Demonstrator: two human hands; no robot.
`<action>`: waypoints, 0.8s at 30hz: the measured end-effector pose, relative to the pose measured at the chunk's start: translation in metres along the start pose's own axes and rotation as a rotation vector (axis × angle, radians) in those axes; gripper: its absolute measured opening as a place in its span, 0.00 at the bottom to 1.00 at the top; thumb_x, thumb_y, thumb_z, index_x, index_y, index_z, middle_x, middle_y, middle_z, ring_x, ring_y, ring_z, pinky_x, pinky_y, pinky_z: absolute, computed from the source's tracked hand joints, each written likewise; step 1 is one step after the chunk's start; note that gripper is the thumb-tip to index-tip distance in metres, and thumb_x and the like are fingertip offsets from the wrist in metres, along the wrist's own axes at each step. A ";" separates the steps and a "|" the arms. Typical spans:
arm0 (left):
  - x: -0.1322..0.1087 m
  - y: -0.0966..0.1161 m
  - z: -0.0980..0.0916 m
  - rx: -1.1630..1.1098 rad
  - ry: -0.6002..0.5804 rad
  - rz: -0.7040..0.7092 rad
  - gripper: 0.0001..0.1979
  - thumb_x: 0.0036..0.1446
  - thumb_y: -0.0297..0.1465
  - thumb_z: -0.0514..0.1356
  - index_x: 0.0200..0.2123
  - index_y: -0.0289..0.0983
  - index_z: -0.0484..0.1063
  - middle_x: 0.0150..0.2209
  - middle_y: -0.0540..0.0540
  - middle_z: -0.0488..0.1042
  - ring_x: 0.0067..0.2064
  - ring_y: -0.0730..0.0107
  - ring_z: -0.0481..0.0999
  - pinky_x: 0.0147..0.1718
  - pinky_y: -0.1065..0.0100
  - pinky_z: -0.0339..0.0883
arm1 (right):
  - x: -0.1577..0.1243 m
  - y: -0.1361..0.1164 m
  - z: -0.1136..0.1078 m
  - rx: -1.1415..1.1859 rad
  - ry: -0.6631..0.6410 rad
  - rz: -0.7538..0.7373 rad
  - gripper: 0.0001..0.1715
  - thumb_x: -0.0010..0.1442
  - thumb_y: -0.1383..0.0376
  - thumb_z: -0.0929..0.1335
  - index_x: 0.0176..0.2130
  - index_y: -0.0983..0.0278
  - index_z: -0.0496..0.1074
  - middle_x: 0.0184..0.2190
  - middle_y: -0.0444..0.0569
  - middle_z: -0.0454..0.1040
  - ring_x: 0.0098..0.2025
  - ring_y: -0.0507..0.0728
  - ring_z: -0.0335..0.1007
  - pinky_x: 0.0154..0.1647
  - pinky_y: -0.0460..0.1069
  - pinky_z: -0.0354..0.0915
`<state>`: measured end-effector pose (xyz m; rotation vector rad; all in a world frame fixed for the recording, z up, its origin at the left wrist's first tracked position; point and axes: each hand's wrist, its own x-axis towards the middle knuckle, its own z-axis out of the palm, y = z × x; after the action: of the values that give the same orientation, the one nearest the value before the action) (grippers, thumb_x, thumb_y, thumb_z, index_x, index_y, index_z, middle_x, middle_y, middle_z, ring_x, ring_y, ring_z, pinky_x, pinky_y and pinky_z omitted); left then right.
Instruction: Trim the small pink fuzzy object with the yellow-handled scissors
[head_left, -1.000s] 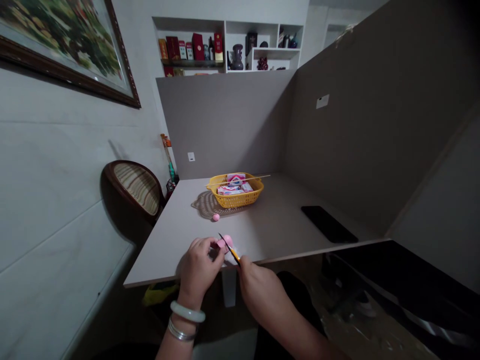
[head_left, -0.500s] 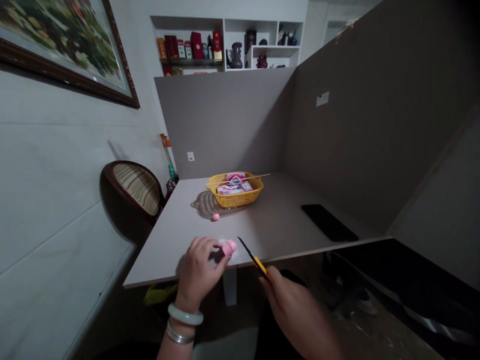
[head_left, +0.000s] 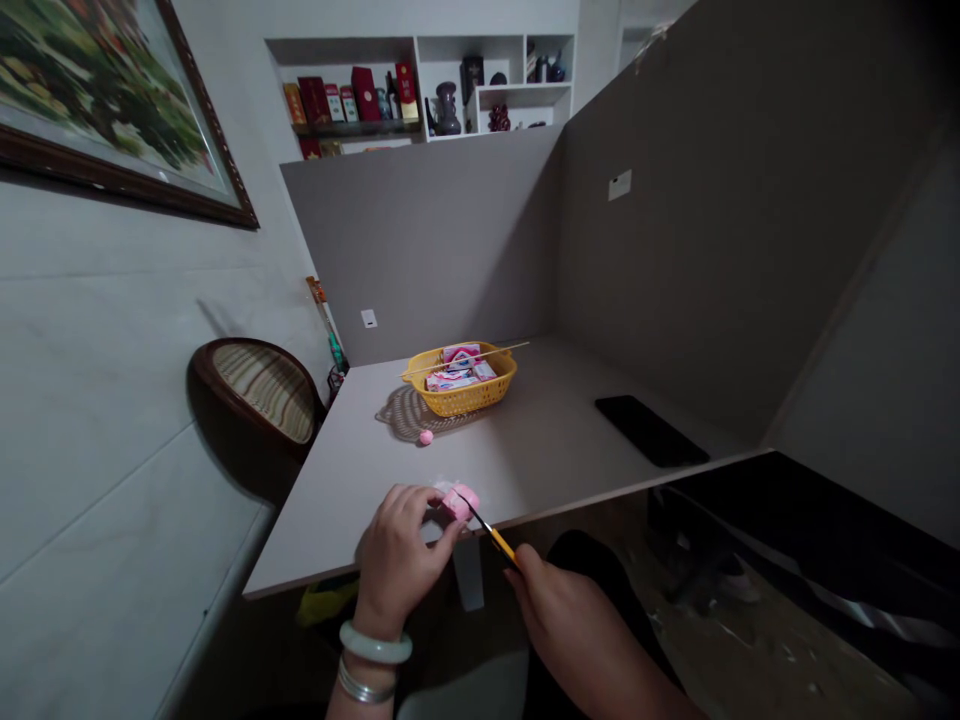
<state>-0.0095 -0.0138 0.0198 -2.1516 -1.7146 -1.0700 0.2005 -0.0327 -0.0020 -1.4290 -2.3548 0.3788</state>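
L hand [head_left: 397,548], w/ a pale green bangle [head_left: 375,643] & silver bangles [head_left: 366,686] on the wrist, has its fingers curled & closed on a soft pink clay lump [head_left: 460,502], pinning it down. The lump sits near the front edge of the light grey tabletop [head_left: 330,510], w/ whitish bits around it. R hand [head_left: 571,636] has its fingers closed firmly round the yellow handle of a utility knife [head_left: 498,546]; the dark blade angles in, tip at the lump's R side. Further back, a small pink clay ball [head_left: 426,437] lies just in front of a yellow plastic mesh basket [head_left: 465,403], which holds pink-and-white printed boxes [head_left: 454,380], w/ a thin wooden skewer [head_left: 465,358] across the top. A black smartphone [head_left: 651,430] lies well to the R, on the tabletop.
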 end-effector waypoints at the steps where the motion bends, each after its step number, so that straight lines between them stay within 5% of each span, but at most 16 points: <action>1: 0.000 0.000 0.000 0.005 0.002 0.001 0.09 0.58 0.38 0.63 0.38 0.41 0.70 0.38 0.47 0.75 0.42 0.61 0.73 0.42 0.60 0.68 | 0.000 -0.001 -0.001 -0.010 -0.010 0.003 0.12 0.69 0.70 0.58 0.36 0.62 0.66 0.29 0.48 0.78 0.29 0.56 0.77 0.23 0.49 0.46; 24: 0.005 -0.001 0.002 0.006 0.036 -0.087 0.09 0.59 0.40 0.62 0.36 0.40 0.71 0.35 0.47 0.75 0.40 0.62 0.74 0.40 0.62 0.69 | 0.027 -0.024 -0.015 -0.010 -0.127 0.033 0.15 0.69 0.70 0.55 0.40 0.64 0.67 0.34 0.52 0.79 0.34 0.57 0.77 0.27 0.48 0.53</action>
<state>-0.0094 -0.0085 0.0213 -2.0587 -1.8072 -1.1167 0.1763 -0.0195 0.0257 -1.4908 -2.4381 0.4810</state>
